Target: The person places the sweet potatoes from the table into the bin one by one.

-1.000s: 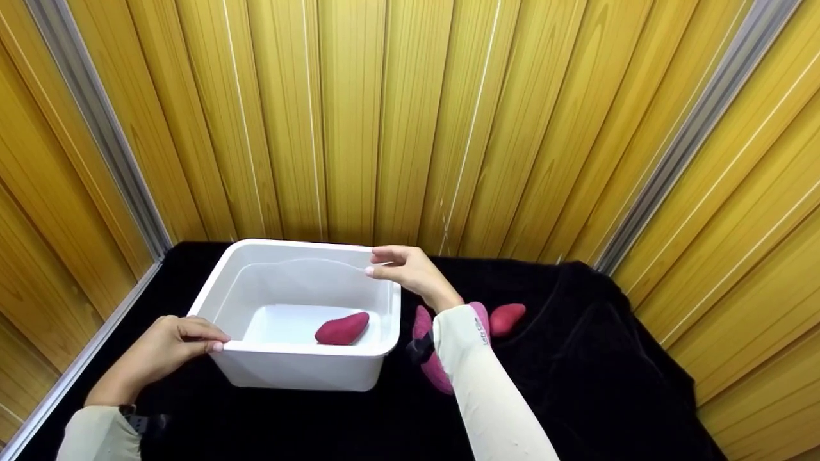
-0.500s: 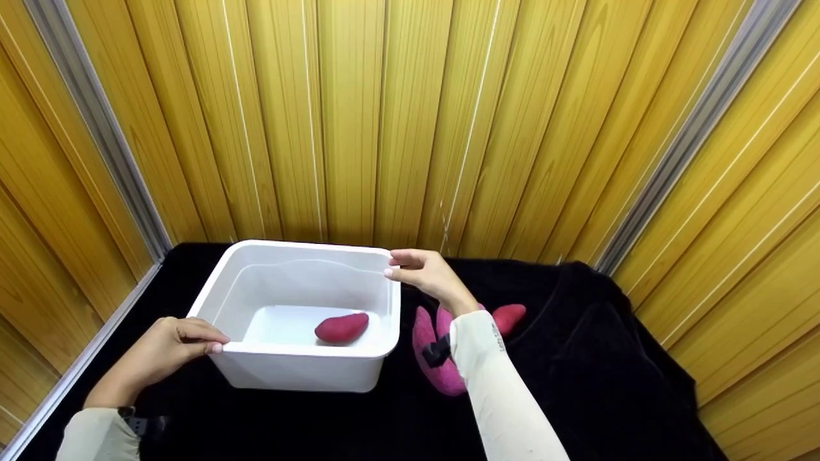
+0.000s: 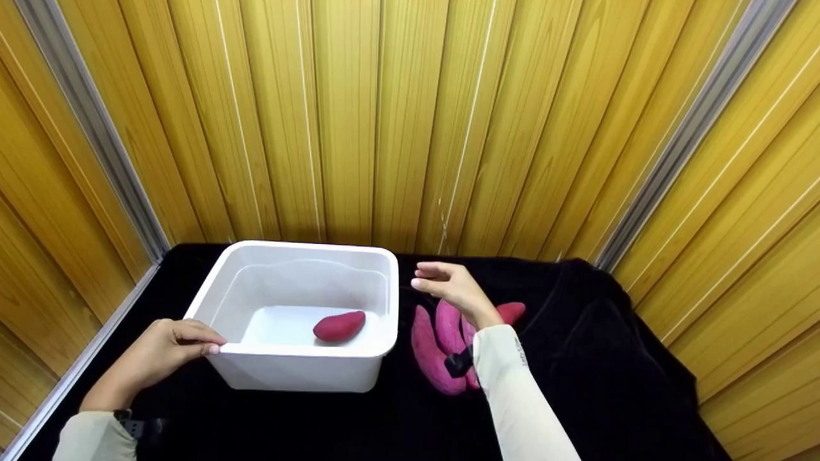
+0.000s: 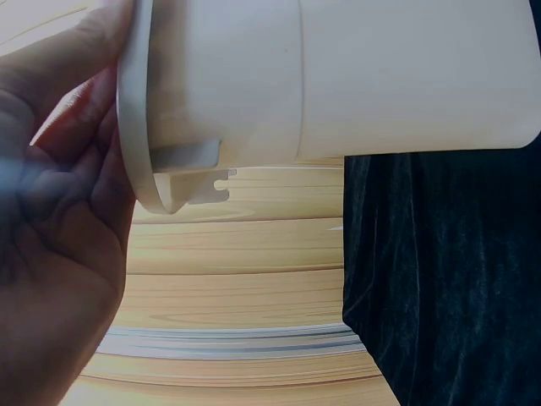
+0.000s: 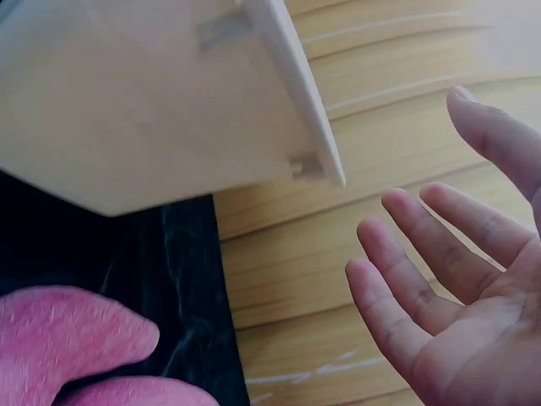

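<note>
The person's left hand (image 3: 166, 349) has the white bin (image 3: 301, 371) pinched by the rim at its near left corner. Right hand (image 3: 458, 291) is up in the air just off the bin's right side, wide and free, fingers loosely spread, tips pointing at the bin. There's one red sweet potato (image 3: 339, 326) lying in the bin, over toward the right end of the floor. Some pink sweet potatoes (image 3: 430, 352) lie on the black cloth (image 3: 608, 378) right of the bin, partly hidden by the right arm, plus another red one (image 3: 512, 312) beyond them.
</note>
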`<action>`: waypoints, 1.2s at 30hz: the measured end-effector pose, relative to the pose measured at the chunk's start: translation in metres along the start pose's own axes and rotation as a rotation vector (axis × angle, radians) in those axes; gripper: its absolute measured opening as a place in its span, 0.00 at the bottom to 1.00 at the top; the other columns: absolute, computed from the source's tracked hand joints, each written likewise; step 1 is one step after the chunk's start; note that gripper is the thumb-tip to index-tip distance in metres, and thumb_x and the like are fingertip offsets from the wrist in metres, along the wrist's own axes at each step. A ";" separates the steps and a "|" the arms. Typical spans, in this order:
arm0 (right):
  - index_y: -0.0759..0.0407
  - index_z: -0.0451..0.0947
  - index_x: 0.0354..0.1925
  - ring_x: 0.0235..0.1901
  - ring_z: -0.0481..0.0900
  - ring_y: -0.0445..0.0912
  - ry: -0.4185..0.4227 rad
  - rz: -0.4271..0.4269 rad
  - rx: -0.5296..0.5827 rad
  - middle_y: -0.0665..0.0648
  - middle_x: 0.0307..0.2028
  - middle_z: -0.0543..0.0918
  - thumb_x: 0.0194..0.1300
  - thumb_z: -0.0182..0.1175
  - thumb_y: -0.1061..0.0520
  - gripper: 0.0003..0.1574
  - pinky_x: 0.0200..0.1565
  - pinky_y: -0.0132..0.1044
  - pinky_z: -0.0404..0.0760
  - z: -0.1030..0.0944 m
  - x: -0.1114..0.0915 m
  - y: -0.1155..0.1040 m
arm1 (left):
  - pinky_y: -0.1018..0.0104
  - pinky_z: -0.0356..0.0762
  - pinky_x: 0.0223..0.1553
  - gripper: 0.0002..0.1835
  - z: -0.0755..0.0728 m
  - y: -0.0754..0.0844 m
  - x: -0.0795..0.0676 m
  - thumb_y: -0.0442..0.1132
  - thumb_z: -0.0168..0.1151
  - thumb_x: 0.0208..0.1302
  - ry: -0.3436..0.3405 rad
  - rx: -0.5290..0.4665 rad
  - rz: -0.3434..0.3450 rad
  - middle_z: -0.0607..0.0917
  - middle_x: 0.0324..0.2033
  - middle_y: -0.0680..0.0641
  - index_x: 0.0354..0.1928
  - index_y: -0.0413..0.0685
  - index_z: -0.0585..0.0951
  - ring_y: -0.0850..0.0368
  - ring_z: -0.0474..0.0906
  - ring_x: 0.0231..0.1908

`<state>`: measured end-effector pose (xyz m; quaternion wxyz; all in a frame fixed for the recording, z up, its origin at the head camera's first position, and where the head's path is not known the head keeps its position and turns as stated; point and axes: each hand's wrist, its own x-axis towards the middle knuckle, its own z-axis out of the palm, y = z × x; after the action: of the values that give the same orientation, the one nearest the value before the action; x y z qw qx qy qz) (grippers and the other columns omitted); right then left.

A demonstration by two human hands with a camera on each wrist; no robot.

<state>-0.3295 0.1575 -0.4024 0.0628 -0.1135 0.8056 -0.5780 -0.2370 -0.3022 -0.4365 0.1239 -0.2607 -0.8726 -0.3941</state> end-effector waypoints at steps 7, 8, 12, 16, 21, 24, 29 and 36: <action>0.66 0.72 0.61 0.52 0.78 0.47 0.051 0.032 0.052 0.65 0.56 0.79 0.61 0.67 0.57 0.32 0.54 0.40 0.79 -0.013 -0.009 0.023 | 0.88 0.70 0.38 0.07 -0.001 -0.001 0.001 0.29 0.72 0.49 -0.006 0.000 -0.009 0.88 0.30 0.56 0.30 0.47 0.89 0.78 0.76 0.36; 0.67 0.72 0.61 0.53 0.78 0.47 0.056 0.033 0.061 0.66 0.56 0.79 0.61 0.66 0.57 0.32 0.55 0.41 0.79 -0.014 -0.011 0.027 | 0.88 0.70 0.38 0.07 -0.001 -0.001 0.001 0.29 0.72 0.49 -0.006 0.000 -0.009 0.88 0.31 0.56 0.30 0.47 0.89 0.79 0.76 0.36; 0.71 0.69 0.61 0.52 0.79 0.48 0.065 0.064 0.088 0.69 0.56 0.78 0.63 0.64 0.60 0.31 0.57 0.45 0.77 -0.021 -0.017 0.044 | 0.89 0.70 0.38 0.08 -0.001 -0.002 0.000 0.28 0.71 0.48 0.000 -0.007 0.005 0.88 0.30 0.57 0.30 0.47 0.89 0.79 0.76 0.36; 0.70 0.69 0.62 0.51 0.80 0.46 0.073 0.091 0.107 0.68 0.57 0.78 0.63 0.64 0.58 0.33 0.59 0.47 0.76 -0.026 -0.025 0.060 | 0.88 0.70 0.37 0.08 0.000 -0.004 -0.001 0.27 0.72 0.47 0.010 -0.013 0.016 0.87 0.30 0.58 0.29 0.48 0.89 0.78 0.76 0.35; 0.70 0.68 0.63 0.53 0.79 0.46 0.106 0.117 0.144 0.69 0.58 0.76 0.62 0.65 0.57 0.35 0.62 0.50 0.73 -0.029 -0.033 0.073 | 0.88 0.70 0.37 0.09 0.000 -0.003 -0.001 0.27 0.72 0.48 0.008 -0.007 0.016 0.88 0.30 0.58 0.29 0.48 0.89 0.79 0.76 0.35; 0.71 0.67 0.64 0.52 0.79 0.45 0.121 0.123 0.169 0.70 0.59 0.76 0.62 0.65 0.58 0.36 0.62 0.51 0.72 -0.032 -0.036 0.082 | 0.88 0.71 0.37 0.09 -0.001 -0.002 -0.001 0.28 0.72 0.48 0.006 -0.002 0.022 0.88 0.30 0.58 0.30 0.49 0.89 0.78 0.77 0.35; 0.70 0.68 0.63 0.52 0.79 0.44 0.161 0.135 0.181 0.69 0.58 0.77 0.61 0.66 0.58 0.35 0.62 0.54 0.71 -0.035 -0.042 0.096 | 0.87 0.72 0.37 0.09 -0.001 0.000 -0.002 0.28 0.72 0.48 0.010 -0.003 0.023 0.88 0.30 0.59 0.31 0.50 0.89 0.77 0.77 0.35; 0.69 0.70 0.62 0.52 0.78 0.46 0.226 0.174 0.188 0.68 0.58 0.77 0.62 0.65 0.58 0.33 0.58 0.50 0.76 -0.042 -0.051 0.114 | 0.87 0.71 0.38 0.08 -0.001 0.001 0.000 0.29 0.72 0.49 0.005 -0.002 0.011 0.88 0.30 0.59 0.31 0.50 0.89 0.78 0.77 0.36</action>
<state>-0.3024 0.2436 -0.4982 0.0316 0.0288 0.7568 -0.6523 -0.2363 -0.3031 -0.4353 0.1280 -0.2648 -0.8704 -0.3948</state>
